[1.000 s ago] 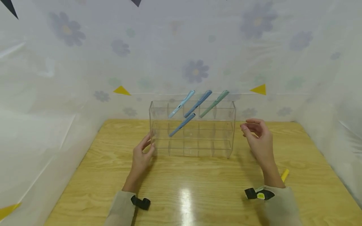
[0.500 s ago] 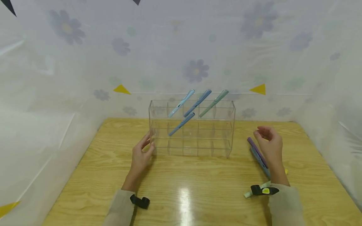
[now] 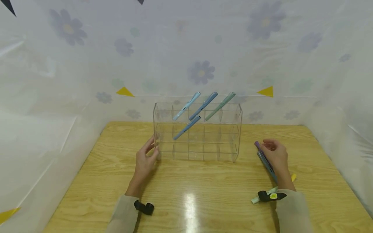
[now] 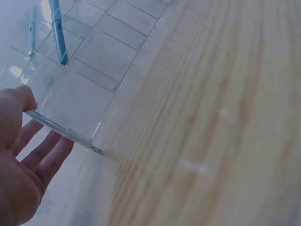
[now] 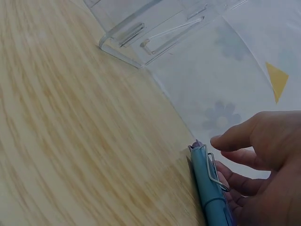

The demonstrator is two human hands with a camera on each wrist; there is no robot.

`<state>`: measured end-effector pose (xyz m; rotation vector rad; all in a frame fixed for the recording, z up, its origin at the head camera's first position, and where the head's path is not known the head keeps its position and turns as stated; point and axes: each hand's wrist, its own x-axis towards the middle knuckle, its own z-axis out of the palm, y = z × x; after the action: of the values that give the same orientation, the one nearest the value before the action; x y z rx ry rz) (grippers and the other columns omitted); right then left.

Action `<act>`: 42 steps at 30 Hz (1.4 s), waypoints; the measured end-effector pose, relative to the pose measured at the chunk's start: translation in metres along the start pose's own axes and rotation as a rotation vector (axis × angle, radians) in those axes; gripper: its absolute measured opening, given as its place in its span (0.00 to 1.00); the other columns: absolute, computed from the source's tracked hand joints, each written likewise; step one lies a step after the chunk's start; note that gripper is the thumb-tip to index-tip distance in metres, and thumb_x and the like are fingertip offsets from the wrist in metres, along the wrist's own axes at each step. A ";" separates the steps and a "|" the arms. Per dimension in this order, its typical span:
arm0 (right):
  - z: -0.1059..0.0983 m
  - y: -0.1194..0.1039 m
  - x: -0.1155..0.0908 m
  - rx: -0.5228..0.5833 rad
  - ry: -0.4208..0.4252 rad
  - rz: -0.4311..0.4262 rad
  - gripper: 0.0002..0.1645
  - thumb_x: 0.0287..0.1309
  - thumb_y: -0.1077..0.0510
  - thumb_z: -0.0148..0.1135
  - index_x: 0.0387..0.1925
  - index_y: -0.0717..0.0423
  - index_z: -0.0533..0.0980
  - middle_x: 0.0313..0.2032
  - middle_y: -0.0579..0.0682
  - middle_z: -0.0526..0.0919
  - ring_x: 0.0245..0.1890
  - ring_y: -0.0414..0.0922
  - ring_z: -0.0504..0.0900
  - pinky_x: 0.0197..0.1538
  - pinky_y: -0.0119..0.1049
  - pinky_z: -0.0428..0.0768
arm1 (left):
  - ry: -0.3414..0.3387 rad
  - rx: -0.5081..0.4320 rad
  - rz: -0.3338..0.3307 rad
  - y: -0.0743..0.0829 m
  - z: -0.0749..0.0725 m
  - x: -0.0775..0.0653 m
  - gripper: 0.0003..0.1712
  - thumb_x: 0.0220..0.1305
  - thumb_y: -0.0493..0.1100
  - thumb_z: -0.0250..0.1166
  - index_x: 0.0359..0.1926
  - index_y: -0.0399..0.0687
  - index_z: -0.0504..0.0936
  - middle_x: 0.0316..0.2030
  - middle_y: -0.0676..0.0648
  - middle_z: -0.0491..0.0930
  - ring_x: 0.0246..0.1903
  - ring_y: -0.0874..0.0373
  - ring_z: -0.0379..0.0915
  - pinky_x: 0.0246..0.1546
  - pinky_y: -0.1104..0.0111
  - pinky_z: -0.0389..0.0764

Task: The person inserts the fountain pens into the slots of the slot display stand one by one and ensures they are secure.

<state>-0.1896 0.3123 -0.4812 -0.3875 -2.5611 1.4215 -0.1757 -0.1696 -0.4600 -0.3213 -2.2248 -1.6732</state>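
My left hand [image 3: 145, 160] grips the left side of a clear acrylic pen rack [image 3: 196, 152], thumb in front and fingers behind its edge [image 4: 61, 131]. Slanted in the rack's top tier are a light blue pen [image 3: 187, 106], a blue pen [image 3: 203, 106] and a green pen [image 3: 220, 106]. Another blue pen [image 3: 187, 128] leans in the middle tier. At right, my right hand [image 3: 275, 155] is low over a purple pen [image 3: 257, 144], thumb and fingertips close beside it. Alongside lies a blue-grey pen [image 5: 209, 186] with a wire clip, nearer the rack.
A pale green pen [image 3: 256, 200] lies partly under the right wrist's camera strap [image 3: 271, 196]. The end of a yellow pen [image 3: 293, 176] shows beyond the right forearm. Flowered white sheeting [image 3: 201, 72] rises behind the wooden table [image 3: 172, 184] and on both sides.
My right hand has moved right from beside the rack, then lowered toward the purple pen. The pens its arm covered came into view. My left hand stays on the rack.
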 end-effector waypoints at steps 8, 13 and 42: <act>0.003 0.001 0.002 -0.087 -0.017 -0.016 0.25 0.67 0.55 0.66 0.60 0.66 0.78 0.49 0.64 0.85 0.31 0.23 0.74 0.35 0.20 0.75 | -0.002 0.012 0.015 0.000 0.000 0.001 0.28 0.71 0.26 0.59 0.71 0.34 0.72 0.66 0.34 0.73 0.57 0.35 0.78 0.38 0.67 0.86; 0.004 -0.002 0.001 -0.132 -0.017 -0.016 0.25 0.66 0.55 0.67 0.58 0.67 0.79 0.48 0.63 0.86 0.31 0.27 0.75 0.35 0.20 0.74 | -0.002 0.009 0.020 0.000 0.000 0.001 0.28 0.71 0.25 0.59 0.71 0.34 0.71 0.66 0.33 0.73 0.57 0.34 0.77 0.40 0.63 0.86; -0.008 -0.023 -0.003 0.043 0.082 0.028 0.25 0.69 0.53 0.63 0.63 0.60 0.78 0.46 0.48 0.82 0.37 0.28 0.77 0.34 0.23 0.80 | 0.004 0.025 0.049 -0.002 0.000 0.000 0.28 0.70 0.25 0.59 0.70 0.32 0.72 0.64 0.31 0.74 0.55 0.32 0.78 0.43 0.50 0.86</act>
<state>-0.1881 0.3058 -0.4574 -0.4674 -2.4651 1.4370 -0.1766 -0.1702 -0.4618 -0.3628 -2.2149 -1.6189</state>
